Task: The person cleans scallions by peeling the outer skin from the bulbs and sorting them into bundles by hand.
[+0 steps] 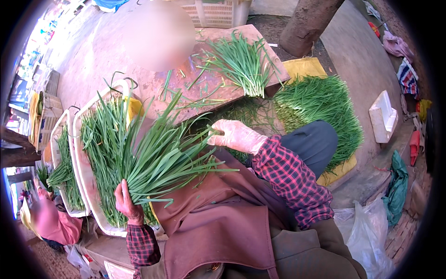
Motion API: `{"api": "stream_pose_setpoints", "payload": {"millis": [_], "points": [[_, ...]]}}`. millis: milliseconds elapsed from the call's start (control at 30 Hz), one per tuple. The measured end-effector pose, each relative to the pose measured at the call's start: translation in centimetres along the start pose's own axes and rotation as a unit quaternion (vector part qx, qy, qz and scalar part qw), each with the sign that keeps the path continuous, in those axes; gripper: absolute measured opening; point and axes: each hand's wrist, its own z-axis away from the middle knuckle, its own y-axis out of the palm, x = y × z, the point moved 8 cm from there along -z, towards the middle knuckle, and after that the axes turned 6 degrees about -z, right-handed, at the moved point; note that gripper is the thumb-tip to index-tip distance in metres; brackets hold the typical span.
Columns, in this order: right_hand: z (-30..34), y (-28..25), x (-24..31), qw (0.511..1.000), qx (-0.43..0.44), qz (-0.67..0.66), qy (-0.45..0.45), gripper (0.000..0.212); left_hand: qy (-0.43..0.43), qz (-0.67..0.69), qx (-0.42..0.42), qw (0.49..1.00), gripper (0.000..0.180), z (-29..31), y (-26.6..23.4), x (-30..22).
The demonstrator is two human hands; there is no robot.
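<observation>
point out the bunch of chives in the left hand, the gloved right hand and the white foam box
bunch of chives (162, 162): head view, on the fanned green leaves.
left hand (126, 203): head view, on the bare knuckles gripping the stems.
right hand (236, 135): head view, on the back of the glove.
white foam box (383, 116): head view, on its side wall.

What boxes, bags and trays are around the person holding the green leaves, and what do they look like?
White foam box: on the ground at the right, blocky, plain white.
White trays: at the left, long and shallow, filled with green leaves.
Cream plastic crate: top middle, with lattice walls.
Clear plastic bag: lower right, crumpled.
Yellow sheet: under the leaf pile at the right, flat.
No signs or screens can be made out.
</observation>
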Motion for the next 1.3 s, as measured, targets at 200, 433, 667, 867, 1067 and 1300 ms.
{"api": "stream_pose_setpoints", "payload": {"millis": [200, 433, 667, 867, 1067, 1300], "points": [[0.3, 2.0, -1.7, 0.957, -0.097, -0.275, 0.007, 0.014, 0.003, 0.009, 0.016, 1.000, 0.048, -0.8, 0.5, -0.7], [1.8, -4.2, -3.0, 0.913, -0.340, -0.226, -0.006, 0.017, -0.003, -0.011, 0.028, 1.000, 0.048, -1.7, 0.4, -0.8], [4.2, -6.4, -1.9, 0.942, -0.288, -0.165, 0.052, 0.013, -0.120, 0.101, 0.122, 0.980, 0.058, -4.6, 0.4, -0.6], [4.1, -5.6, -2.7, 0.947, -0.319, -0.031, -0.004, 0.020, -0.400, 0.454, 0.368, 0.706, 0.025, -4.1, 1.4, -4.3], [4.2, -6.2, -4.1, 0.940, -0.274, -0.176, 0.101, 0.022, -0.556, 0.639, 0.398, 0.352, 0.035, 2.4, 3.3, -9.7], [4.8, -7.9, -1.8, 0.969, -0.233, 0.018, -0.075, 0.023, -0.559, 0.657, 0.421, 0.280, 0.034, 5.5, 4.0, -10.8]]}}
